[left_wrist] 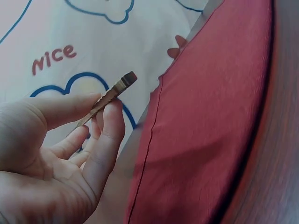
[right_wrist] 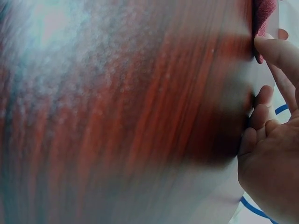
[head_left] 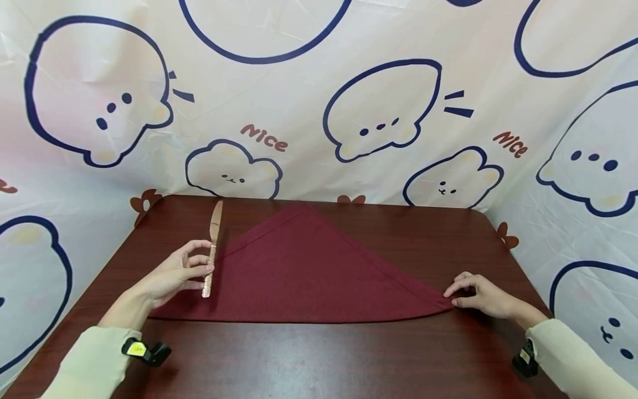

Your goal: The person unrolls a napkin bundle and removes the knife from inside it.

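Observation:
A dark red cloth napkin (head_left: 309, 266) lies folded in a triangle on the table, its point toward the back wall. My left hand (head_left: 181, 271) pinches a table knife (head_left: 214, 233) by its patterned gold handle, blade pointing up and away, over the napkin's left part. In the left wrist view the handle end (left_wrist: 124, 83) sticks out between thumb and fingers. My right hand (head_left: 480, 296) pinches the napkin's right corner between thumb and forefinger. The right wrist view shows a small bit of that corner (right_wrist: 264, 28) at the fingertips.
The brown wooden table (head_left: 319, 360) has its bare front part before the napkin's long edge. Behind and at both sides hangs a pale cloth (head_left: 309, 111) printed with cartoon bears. Each wrist wears a black strapped device (head_left: 147, 352).

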Motion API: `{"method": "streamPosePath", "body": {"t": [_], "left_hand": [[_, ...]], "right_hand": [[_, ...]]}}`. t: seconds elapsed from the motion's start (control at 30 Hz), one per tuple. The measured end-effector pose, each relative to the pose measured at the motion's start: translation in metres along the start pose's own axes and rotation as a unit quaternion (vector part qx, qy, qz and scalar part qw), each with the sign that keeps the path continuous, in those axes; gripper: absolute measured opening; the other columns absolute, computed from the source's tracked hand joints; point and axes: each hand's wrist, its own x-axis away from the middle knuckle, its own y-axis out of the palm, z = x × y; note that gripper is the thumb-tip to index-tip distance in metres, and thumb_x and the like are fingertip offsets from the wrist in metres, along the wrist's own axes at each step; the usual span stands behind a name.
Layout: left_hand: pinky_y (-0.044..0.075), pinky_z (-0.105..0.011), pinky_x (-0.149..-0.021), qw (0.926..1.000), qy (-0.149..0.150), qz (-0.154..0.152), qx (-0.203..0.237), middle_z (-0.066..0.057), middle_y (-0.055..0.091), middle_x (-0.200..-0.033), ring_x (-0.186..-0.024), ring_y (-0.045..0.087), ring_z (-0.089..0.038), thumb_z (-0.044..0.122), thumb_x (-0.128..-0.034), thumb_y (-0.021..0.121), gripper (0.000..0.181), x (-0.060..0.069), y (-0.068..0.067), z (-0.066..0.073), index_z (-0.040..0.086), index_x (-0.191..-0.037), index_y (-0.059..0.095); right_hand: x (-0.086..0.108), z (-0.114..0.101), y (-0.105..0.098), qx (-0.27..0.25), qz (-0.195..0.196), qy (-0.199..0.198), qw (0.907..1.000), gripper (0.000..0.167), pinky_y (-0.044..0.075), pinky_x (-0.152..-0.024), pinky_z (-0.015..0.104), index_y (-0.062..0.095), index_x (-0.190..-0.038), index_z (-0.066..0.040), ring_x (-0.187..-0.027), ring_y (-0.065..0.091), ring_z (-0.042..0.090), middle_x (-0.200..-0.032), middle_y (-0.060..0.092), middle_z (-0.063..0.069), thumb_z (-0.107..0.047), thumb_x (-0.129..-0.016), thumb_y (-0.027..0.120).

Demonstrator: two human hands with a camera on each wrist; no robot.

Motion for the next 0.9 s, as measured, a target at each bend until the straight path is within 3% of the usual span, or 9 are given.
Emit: {"method": "streamPosePath", "body": {"t": [0.43,0.9], "left_hand": [[0.059,-0.033,-0.077,0.9995,0.003,-0.007,0.03,-0.001,0.062,-0.109,-0.092,0.062,-0.009,0.015,-0.1008,0.062,0.049,-0.014,0.029,0.01,0.021,-0.14,0.032],[0.059,-0.032,-0.077,0.9972,-0.002,-0.027,0.07,-0.003,0.061,-0.107,-0.09,0.062,-0.01,0.012,-0.0992,0.064,0.05,-0.035,0.061,0.007,0.017,-0.138,0.034]], "right_hand": [[0.001,0.001,0.001,0.005,0.001,0.017,0.9998,0.012,0.042,-0.079,0.022,0.077,-0.1,-0.016,-0.097,0.047,-0.002,-0.1,0.059,-0.005,-0.009,-0.09,0.075],[0.002,0.0,0.0,-0.01,-0.006,0.02,0.9997,0.012,0.041,-0.079,0.023,0.077,-0.102,-0.013,-0.097,0.047,-0.002,-0.101,0.058,-0.003,-0.01,-0.091,0.073]]}}
